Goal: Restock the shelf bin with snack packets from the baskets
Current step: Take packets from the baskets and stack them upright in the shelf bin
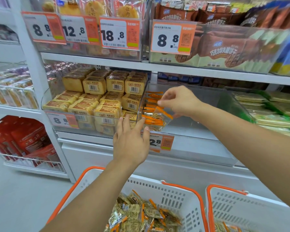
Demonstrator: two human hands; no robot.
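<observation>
Right hand point(178, 99): fingers loosely curled, hovering above clear orange-edged snack packets point(155, 117), holding nothing
Left hand point(130, 141): fingers straight, at clear plastic shelf bin point(208, 104) front
Packets: piled in bin's left end
White orange-handled basket point(157, 195): holds more below

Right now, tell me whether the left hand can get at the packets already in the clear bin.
Probably yes. The left hand is open at the clear bin front edge, and the packets lie just behind it, the top uncovered.
</observation>
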